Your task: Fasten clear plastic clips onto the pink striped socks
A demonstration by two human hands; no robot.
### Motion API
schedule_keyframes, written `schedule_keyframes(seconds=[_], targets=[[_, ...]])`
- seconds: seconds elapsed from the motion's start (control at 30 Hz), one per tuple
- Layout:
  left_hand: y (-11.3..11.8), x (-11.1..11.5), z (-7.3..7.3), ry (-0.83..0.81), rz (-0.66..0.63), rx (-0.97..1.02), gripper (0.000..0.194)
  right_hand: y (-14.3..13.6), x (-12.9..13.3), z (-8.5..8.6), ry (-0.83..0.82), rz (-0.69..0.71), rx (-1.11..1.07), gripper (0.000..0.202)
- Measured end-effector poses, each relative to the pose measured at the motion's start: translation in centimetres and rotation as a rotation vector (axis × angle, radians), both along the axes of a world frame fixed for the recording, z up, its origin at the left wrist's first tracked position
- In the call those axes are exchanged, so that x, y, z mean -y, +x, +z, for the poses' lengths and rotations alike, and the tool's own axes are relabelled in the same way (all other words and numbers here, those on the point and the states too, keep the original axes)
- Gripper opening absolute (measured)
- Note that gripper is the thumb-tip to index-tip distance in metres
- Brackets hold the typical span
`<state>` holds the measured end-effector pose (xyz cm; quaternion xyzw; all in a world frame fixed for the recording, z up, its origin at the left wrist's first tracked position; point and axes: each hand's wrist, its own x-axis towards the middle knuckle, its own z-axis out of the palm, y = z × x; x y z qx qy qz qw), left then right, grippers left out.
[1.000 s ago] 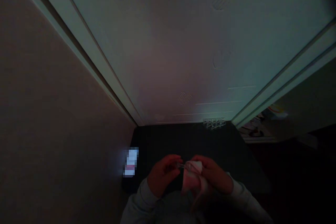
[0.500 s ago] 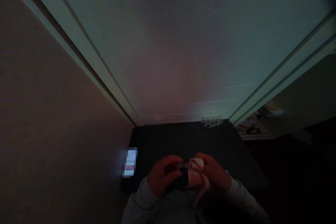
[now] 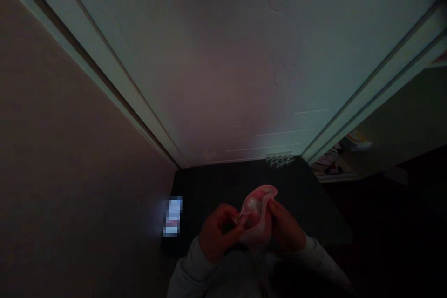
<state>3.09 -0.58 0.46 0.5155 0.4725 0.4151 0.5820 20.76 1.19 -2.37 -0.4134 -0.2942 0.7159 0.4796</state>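
Note:
In the dim light, both hands are close together over the front of a dark table [image 3: 216,184]. My left hand [image 3: 220,233] pinches a small clear object [image 3: 236,220], perhaps glass or plastic; its kind is too dark to tell. My right hand [image 3: 288,229] grips a soft pink cloth [image 3: 261,230], whose upper edge stands up and curls over. The cloth meets the clear object and the left fingertips. Part of the right fingers is hidden behind the cloth.
A cluster of small clear pieces [image 3: 280,159] lies at the table's back edge, against a pale panel [image 3: 209,79]. A lit, blurred-out screen [image 3: 172,216] is at the left edge by the wall [image 3: 87,172]. At right, an open compartment holds assorted items [image 3: 331,160].
The pink cloth has been raised and spread open between the hands, its upper edge now standing higher. My left hand still pinches the clear object. The view has shifted slightly.

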Motion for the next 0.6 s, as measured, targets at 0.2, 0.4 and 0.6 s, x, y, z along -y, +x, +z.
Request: schedule_keyframes(seconds=[0.2,0.4,0.6], targets=[[0.1,0.0,-0.4,-0.022,0.092,0.053,0.019,-0.1,0.3,-0.9,-0.083,-0.105,-0.173,0.033],[1.2,0.2,-1.4,-0.025,0.096,0.015,0.037,-1.2,0.4,0.6,-0.054,-0.003,-0.252,0.048],[1.2,0.3,-1.8,0.074,0.095,-0.162,0.036,-1.5,0.7,1.6,-0.157,0.135,-0.369,0.062]])
